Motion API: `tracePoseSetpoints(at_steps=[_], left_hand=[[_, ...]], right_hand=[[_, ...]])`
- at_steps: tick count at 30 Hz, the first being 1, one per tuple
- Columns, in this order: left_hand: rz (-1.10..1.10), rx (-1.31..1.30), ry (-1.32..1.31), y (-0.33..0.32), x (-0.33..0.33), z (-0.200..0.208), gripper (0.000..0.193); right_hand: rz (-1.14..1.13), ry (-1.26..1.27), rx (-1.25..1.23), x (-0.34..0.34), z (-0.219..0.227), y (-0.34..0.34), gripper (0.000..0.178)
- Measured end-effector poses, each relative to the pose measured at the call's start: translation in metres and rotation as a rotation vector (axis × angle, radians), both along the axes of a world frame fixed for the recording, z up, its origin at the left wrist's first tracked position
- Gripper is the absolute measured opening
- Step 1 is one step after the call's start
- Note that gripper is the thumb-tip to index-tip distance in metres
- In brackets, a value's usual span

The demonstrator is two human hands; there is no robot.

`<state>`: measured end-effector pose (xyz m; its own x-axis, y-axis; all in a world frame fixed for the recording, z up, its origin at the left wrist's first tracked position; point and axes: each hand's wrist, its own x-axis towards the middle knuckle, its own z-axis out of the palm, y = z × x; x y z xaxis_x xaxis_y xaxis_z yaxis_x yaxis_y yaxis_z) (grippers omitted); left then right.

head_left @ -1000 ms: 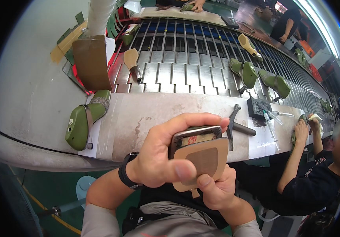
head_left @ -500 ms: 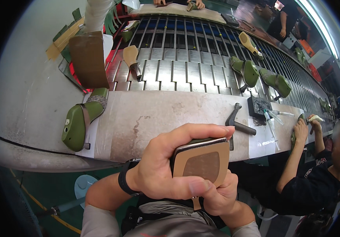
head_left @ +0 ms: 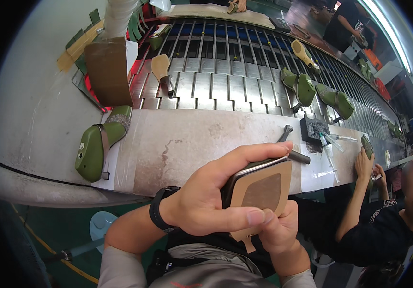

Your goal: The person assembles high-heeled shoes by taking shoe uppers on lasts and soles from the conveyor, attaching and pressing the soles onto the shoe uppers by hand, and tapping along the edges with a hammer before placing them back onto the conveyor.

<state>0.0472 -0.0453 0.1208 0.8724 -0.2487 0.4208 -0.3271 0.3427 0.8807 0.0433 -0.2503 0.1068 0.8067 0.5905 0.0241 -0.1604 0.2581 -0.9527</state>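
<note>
Between my two hands is a square-toed shoe [head_left: 263, 189], its tan sole with a brown inset panel turned up toward me and its dark, shiny edge at the far side. My left hand [head_left: 201, 197] wraps the toe end from the left, fingers over the far edge and thumb on the sole. Closed round the nearer, narrower part is my right hand [head_left: 282, 229], its thumb touching my left thumb. The shoe's heel end is mostly hidden by my hands. Just beyond my left fingertips lies a dark tool with a cylindrical handle [head_left: 300, 157].
A green shoe last with a strapped sandal [head_left: 91, 152] rests at the bench's left. Farther off runs a metal slat conveyor [head_left: 206, 86] carrying soles and lasts. A black block [head_left: 313, 128] and several syringes [head_left: 329, 152] lie right. A co-worker [head_left: 379, 216] handles a green last there.
My hands and the shoe have moved slightly right and up, and the shoe has tilted. The dark tool is now more covered by my left hand. The co-worker's hands have shifted.
</note>
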Motion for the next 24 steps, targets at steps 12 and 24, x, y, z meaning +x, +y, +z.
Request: tracePoseSetpoints(at_steps=[12, 24], left_hand=[[-0.146, -0.167, 0.178, 0.001, 0.049, -0.001, 0.078], [-0.036, 0.025, -0.007, 0.009, 0.085, -0.02, 0.062]], right_hand=[[-0.175, -0.013, -0.049, 0.038, -0.008, -0.003, 0.052], [-0.126, 0.083, -0.092, 0.076, 0.003, -0.003, 0.05]])
